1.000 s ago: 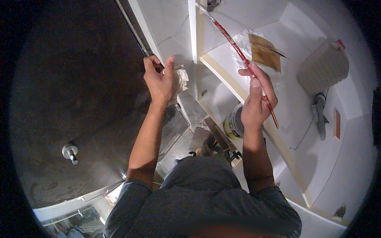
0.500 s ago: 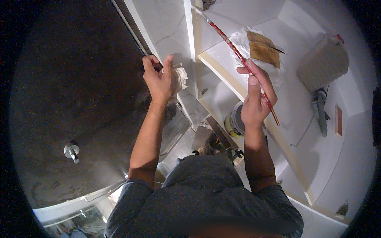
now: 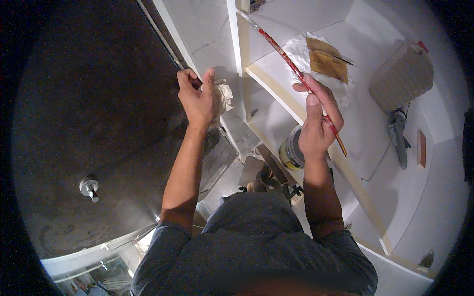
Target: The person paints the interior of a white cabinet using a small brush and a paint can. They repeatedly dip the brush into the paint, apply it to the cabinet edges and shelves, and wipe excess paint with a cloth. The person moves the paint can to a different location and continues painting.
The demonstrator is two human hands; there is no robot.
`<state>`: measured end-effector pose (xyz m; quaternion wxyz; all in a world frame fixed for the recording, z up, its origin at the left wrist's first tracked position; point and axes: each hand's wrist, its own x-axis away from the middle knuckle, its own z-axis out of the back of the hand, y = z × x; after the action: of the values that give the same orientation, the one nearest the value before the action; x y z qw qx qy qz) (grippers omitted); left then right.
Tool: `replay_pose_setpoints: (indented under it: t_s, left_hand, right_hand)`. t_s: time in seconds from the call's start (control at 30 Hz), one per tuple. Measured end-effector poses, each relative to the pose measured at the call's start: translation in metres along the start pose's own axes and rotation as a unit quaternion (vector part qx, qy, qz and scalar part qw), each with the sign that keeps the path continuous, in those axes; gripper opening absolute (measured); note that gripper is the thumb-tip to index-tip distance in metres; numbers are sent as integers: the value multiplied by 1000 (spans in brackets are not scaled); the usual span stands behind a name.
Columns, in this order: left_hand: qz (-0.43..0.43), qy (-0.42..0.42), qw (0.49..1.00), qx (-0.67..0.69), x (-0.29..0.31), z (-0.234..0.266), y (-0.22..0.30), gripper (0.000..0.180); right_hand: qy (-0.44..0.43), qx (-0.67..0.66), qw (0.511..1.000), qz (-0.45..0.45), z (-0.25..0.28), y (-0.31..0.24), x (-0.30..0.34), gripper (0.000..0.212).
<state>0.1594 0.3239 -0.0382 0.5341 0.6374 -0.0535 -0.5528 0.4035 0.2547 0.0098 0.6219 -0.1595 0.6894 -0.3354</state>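
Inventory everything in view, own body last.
Paintbrush: one, red handle, upper centre
Crumpled cloth: one, whitish, centre-left
Sheets: count unclear, brown, on white material, upper right
Jug: one, greyish, red-capped, right
Caulking gun: one, grey, below jug
Block: one, reddish, far right
Can: one, grey-yellow, right of centre
Panel: one, dark, left
Fitting: one, silver, on panel
Shelving: one, white, right
Clutter: count unclear, mixed, by waist
Left hand: one, bare, holding crumpled cloth
Right hand: one, bare, holding paintbrush
Shirt: one, dark grey, bottom

My feed shows a red paintbrush (image 3: 282, 55) flecked white, golden at its near end, and an off-white rag (image 3: 226, 93) to its left. Right, I see a mustard-brown sheet (image 3: 327, 68) and a grey jug (image 3: 402, 76) capped red; far left, a brownish-black panel (image 3: 98, 113).
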Motion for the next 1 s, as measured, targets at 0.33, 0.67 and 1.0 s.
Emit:
replay_pose_setpoints:
  t_s: [0.33, 0.67, 1.0]
  left_hand:
    - [3, 1, 1000, 21, 0, -2, -4, 42]
    - [-10, 11, 1000, 20, 0, -3, -8, 43]
    - [-6, 13, 1000, 8, 0, -3, -9, 44]
  right_hand:
    - [0, 12, 1000, 3, 1, -3, -1, 32]
    - [-6, 26, 1000, 5, 2, -4, -1, 32]
    - [-8, 43, 999, 2, 2, -6, -1, 32]
